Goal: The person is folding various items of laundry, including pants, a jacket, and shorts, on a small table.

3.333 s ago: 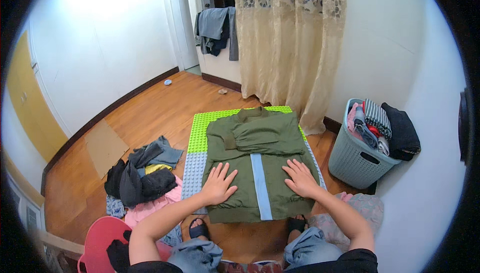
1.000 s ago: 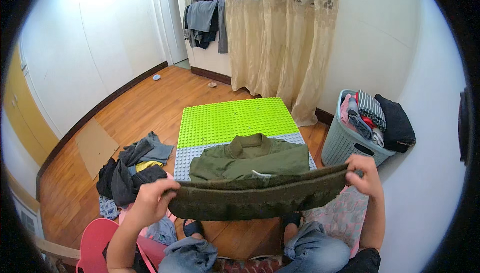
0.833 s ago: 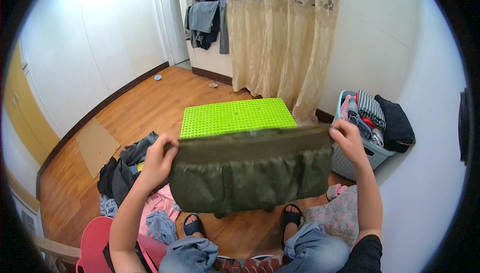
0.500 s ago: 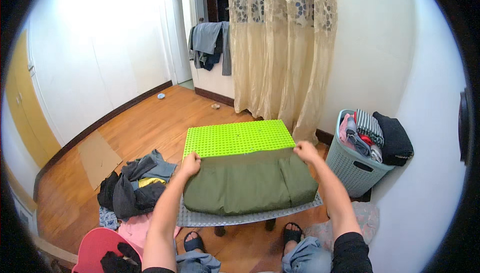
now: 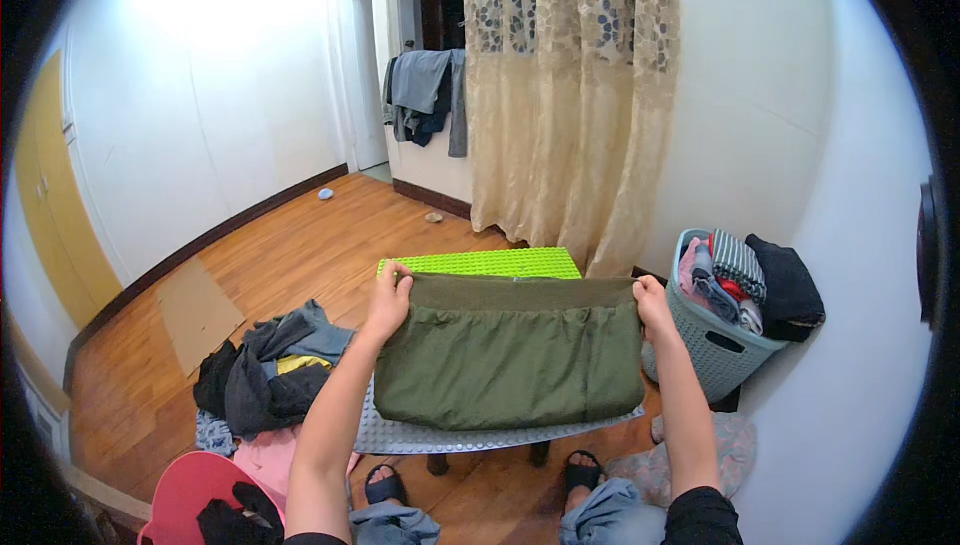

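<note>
Olive cloth, mid-frame: one garment (image 5: 510, 370), doubled into a wide, short bundle, ribbed band along its far edge. It sits above the near, grey part of the studded table (image 5: 480, 263); whether its underside touches the top, cannot tell.

Hands: two, well apart, each pinching one end of the band. Left hand (image 5: 391, 297) at the far left corner, right hand (image 5: 652, 307) at the far right. Band pulled fairly straight between them.

Progress, by my reading: folding well along. Sides look squared, the outline nearly rectangular. Left to do: the band is not yet released, nor the bundle pressed flat. Mid-left of frame, a loose pile (image 5: 270, 365) lies crumpled and unsorted.

Counts: table, one; two dark legs visible beneath. Basket (image 5: 720, 370), one, right of frame, heaped with clothes; layers overlap, no sure number, though one striped piece (image 5: 740, 263) and one black bundle (image 5: 788, 287) stand out on top. Pile, one; its pieces tangle past counting, one yellow piece (image 5: 303, 363) distinct. Pink container (image 5: 190, 490), one, lower left, black cloth (image 5: 240, 520) within. Cardboard sheet (image 5: 200, 310), one. Sandals (image 5: 386, 486), two. Curtain (image 5: 570, 155), one, top centre.
</note>
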A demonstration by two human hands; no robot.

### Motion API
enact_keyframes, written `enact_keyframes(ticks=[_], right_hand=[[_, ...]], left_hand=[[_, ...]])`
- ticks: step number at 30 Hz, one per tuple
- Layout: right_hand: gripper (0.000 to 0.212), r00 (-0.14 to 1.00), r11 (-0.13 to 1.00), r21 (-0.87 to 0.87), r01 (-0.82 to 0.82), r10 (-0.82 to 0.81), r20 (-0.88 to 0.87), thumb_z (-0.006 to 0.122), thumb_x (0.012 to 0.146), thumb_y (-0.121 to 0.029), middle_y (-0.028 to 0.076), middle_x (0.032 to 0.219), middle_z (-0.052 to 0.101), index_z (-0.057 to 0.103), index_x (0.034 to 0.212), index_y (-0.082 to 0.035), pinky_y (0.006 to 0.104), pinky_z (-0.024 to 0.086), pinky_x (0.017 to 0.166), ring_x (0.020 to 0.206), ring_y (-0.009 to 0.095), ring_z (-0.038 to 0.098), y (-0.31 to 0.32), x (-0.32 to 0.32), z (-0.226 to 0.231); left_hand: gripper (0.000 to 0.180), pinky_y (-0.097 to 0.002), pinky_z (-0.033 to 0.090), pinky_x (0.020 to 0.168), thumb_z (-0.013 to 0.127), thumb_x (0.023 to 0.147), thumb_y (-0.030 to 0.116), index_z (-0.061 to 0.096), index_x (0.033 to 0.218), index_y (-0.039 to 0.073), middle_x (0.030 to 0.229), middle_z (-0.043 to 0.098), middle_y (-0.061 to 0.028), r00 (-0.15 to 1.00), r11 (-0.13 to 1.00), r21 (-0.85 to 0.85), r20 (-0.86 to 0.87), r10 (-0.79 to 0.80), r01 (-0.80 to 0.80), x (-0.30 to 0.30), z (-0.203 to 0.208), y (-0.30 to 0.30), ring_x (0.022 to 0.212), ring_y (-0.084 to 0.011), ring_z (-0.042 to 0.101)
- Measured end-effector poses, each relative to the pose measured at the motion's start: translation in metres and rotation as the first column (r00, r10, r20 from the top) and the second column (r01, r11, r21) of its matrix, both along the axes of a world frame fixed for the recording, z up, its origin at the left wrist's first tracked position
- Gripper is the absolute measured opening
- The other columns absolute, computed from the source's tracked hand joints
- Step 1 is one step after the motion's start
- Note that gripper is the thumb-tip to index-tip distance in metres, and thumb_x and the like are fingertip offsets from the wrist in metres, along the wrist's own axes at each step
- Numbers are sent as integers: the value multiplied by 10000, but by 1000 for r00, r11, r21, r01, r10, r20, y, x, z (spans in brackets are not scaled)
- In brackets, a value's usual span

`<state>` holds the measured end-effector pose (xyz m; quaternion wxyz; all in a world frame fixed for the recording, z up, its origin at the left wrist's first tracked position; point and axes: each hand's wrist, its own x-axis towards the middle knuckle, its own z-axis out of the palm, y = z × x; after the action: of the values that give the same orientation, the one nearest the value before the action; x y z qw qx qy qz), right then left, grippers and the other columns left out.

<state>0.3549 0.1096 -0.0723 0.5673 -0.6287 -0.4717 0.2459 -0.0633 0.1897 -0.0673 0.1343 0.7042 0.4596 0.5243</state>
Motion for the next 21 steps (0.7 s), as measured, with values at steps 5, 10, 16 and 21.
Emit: enact_keyframes(ticks=[5,10,16,21], right_hand=[[115,865,865,471,172,-361,349,401,864,-79,167,756,518,471,900,5,352,413,662,708,293,523,-58,-40,41],[186,771,980,92,175,-195,606,451,842,-146,253,858,553,408,964,-12,479,421,678,797,423,532,-15,-31,2],[423,687,995,-58,78,-11,727,496,827,-315,264,1049,503,392,1097,-6,504,409,771,930,441,499,-37,-80,-18],[615,566,944,-274,185,125,815,487,802,-458,226,1133,468,348,1221,-29,483,368,858,1047,379,448,-59,-82,-56]], left_hand=[[85,-405,434,665,505,820,62,482,894,26,762,576,-193,996,994,68,41,81,-84,1,42,-59,741,-353,574],[189,-451,430,685,491,766,12,501,955,15,841,574,-212,914,975,64,-339,224,-215,5,7,-28,804,-358,559],[419,-478,283,974,517,759,122,465,1151,-14,1164,481,-207,770,990,91,-638,-27,111,82,-18,-80,1133,-376,403],[580,-504,184,1018,382,867,359,285,1298,-17,1334,274,-250,606,956,-269,-743,-283,117,113,-73,-122,1239,-405,248]])
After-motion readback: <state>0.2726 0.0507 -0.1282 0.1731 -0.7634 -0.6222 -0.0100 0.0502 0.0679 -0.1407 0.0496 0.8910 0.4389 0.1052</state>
